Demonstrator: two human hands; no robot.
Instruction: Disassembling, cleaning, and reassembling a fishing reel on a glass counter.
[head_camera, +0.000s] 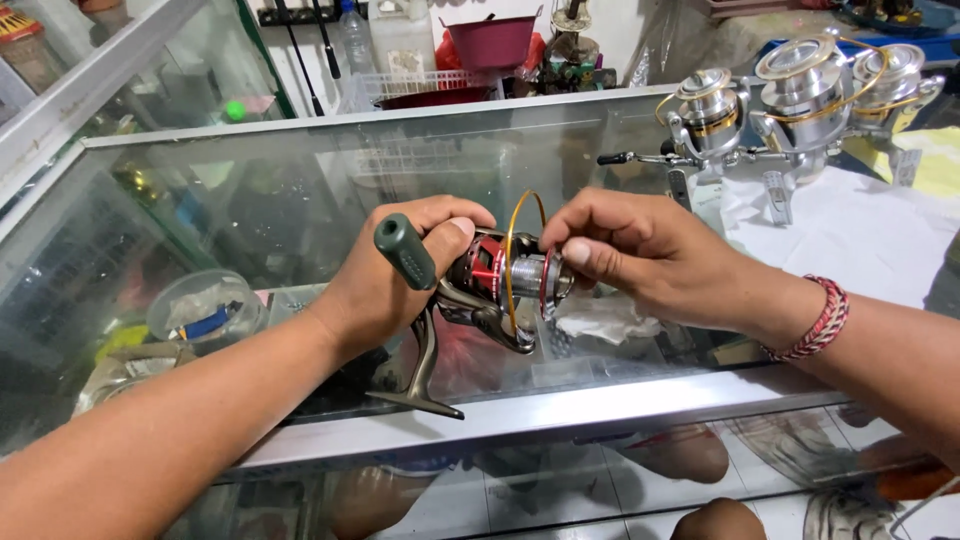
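- One spinning reel (490, 285) was held in the air just above the glass worktop (300, 200), between the two hands, its foot pointing down near the metal front rim so the spool end faced the right hand.
- The left hand (400, 270) was wrapped around the reel body from behind, fingers (455, 232) closed over the top. This grip looked meant to steady the reel, and it left the dark green handle knob (404, 250) sticking out free.
- The right hand (640, 255) was pinched at the spool, thumb and fingers closed on its front edge beside the gold bail wire (512, 250), which stood up in an arc between the hands.
- One red braided bracelet (822, 320) sat on the right wrist.
- Three more silver and gold reels (800, 95) stood in a row at the far right on a white cloth (860, 230), well apart from the held one, likely set aside there.
- One round clear plastic tub (205, 310) lay to the left, near the left forearm.
- One maroon basin (490, 42) sat behind the worktop.
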